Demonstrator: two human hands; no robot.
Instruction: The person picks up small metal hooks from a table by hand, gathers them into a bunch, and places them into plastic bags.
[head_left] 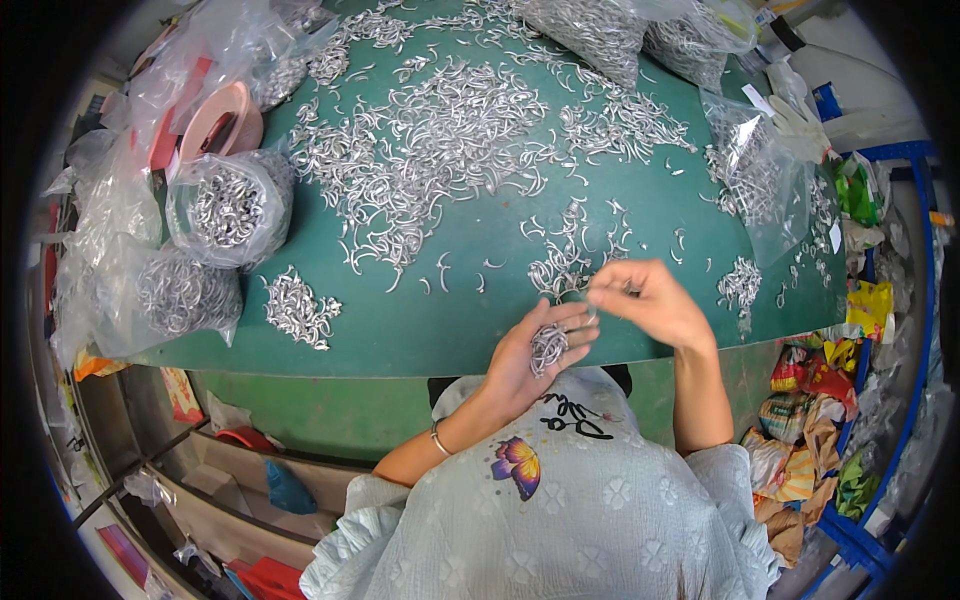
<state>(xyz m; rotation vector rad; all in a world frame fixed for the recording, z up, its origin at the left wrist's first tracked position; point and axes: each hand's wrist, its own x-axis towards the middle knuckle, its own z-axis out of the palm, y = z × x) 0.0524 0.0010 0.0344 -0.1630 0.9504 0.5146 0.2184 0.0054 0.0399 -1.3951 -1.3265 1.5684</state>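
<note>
My left hand (514,362) lies palm up near the table's front edge, cupping a small heap of curved silver metal pieces (548,348). Its fingers point to the right. Just above those fingertips, my right hand (657,302) is closed in a pinch; what sits between its thumb and fingers is blurred and too small to name. A loose cluster of similar pieces (556,272) lies on the green table (480,232) just beyond both hands. The largest spread of metal pieces (450,125) covers the table's middle and far part.
Clear bags of metal pieces (228,205) stand at the left, near a pink basket (222,118). More filled bags (590,35) sit at the far side. Small piles lie at the left (300,310) and right (740,285). A blue rack (925,260) stands beyond the right edge.
</note>
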